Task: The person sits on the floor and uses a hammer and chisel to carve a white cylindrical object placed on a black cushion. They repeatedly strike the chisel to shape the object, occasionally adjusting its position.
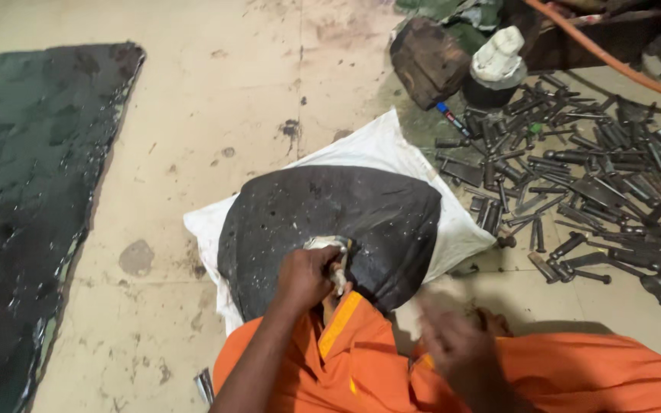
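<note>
- Stained tiled floor; a black rubber sheet lies on a white sack at its middle.
- My left hand is clamped on a whitish rag at the sheet's near edge.
- My right hand is blurred; I cannot tell its fingers.
- Risk, as I judge it: the sheet slides off the sack towards the loose bolts.

The left hand grips a pale rag pressed on a black rubber sheet, which lies on a white sack on the floor. The right hand is blurred above the orange-clad lap. Dark metal bolts are scattered toward the floor's right edge.
</note>
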`<state>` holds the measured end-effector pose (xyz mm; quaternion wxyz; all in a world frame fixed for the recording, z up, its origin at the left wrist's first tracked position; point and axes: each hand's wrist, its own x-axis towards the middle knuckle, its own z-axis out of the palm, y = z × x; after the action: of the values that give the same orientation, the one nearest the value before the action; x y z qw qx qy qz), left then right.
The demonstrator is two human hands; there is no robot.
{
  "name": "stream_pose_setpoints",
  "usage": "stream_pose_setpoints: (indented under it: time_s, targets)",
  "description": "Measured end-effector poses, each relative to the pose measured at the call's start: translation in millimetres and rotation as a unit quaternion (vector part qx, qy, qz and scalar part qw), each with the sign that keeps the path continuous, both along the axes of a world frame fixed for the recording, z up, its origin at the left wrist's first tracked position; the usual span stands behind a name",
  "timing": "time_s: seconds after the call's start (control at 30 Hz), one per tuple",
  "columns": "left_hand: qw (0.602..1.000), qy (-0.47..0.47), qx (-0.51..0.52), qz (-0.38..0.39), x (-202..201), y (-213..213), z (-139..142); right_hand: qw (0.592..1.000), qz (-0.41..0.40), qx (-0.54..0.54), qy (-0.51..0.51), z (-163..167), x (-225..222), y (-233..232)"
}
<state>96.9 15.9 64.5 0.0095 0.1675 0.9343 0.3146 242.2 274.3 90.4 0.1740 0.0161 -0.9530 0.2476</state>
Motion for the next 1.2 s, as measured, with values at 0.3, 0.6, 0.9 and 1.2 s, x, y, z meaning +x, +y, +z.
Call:
stream_pose_setpoints:
  time_s: [0.3, 0.6, 0.9, 1.2]
  targets:
    - [0.999, 0.022, 0.001, -0.048, -1.7, 6.4, 5.1, 0.996, -0.027, -0.084, -0.027, -23.8, 11.8, -1.1]
    - [0.997, 0.036, -0.015, -0.069, -1.9, 12.8, 2.9, 0.999, 0.025, 0.018, 0.038, -56.9, 25.8, 4.7]
    - [0.994, 0.051, -0.036, -0.087, -0.9, 18.5, -0.8, 0.990, -0.034, -0.134, 0.021, -60.4, 31.5, -4.3]
    - [1.000, -0.010, -0.015, -0.004, 1.5, 8.6, 22.6, 0.965, -0.070, -0.247, -0.061, -67.8, 36.0, -7.5]
